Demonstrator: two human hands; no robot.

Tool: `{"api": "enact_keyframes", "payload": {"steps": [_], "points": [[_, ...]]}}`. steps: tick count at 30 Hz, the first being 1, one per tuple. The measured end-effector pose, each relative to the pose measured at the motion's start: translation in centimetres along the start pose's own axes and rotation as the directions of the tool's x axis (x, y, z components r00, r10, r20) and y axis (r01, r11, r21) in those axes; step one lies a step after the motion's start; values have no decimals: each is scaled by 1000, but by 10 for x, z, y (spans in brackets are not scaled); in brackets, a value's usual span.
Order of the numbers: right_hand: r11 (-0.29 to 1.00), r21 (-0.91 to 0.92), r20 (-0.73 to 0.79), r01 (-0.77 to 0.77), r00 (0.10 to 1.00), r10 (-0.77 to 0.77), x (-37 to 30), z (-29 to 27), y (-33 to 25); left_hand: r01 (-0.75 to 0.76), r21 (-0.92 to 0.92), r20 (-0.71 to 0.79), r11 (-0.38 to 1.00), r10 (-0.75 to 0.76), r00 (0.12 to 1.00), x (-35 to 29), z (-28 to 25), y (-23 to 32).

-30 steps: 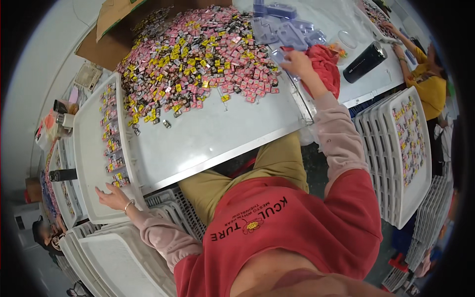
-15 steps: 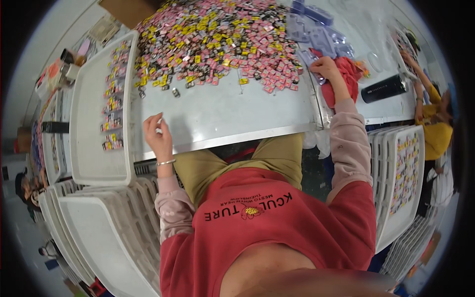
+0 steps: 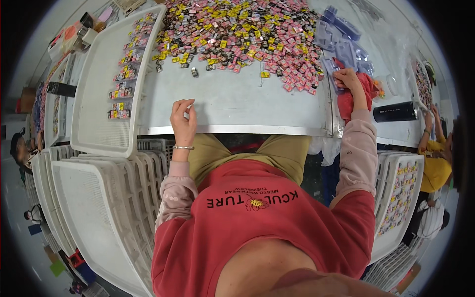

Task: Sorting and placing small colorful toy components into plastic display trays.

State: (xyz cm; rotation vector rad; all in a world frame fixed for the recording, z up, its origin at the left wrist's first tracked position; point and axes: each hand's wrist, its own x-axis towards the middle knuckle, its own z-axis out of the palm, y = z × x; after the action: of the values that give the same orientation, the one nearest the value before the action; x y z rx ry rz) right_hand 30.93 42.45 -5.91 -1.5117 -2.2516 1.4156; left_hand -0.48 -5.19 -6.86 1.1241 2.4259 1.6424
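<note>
Left hand hovering loosely curled, empty, over the bare grey metal tabletop near its edge. Right hand closed on a crumpled red cloth far right, beside the heap of small pink, yellow and black packets.

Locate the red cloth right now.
In the head view the red cloth lies at the table's right end, under the right hand, beside the clear blue trays and left of the black cylinder.
</note>
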Motion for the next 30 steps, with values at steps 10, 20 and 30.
{"api": "enact_keyframes", "payload": {"steps": [10,20,30], "points": [[835,-497,-731,-237,633,-255,-43,21,-17,17,-7,48,1000,-17,999,-8,11,9],[477,-500,-191,723,446,-875,-102,180,-119,-36,-43,-2,998,36,999,-2,30,10],[369,-206,115,907,396,-911,-133,297,-155,13,297,-83,955,12,996,81,28,-40]]}}
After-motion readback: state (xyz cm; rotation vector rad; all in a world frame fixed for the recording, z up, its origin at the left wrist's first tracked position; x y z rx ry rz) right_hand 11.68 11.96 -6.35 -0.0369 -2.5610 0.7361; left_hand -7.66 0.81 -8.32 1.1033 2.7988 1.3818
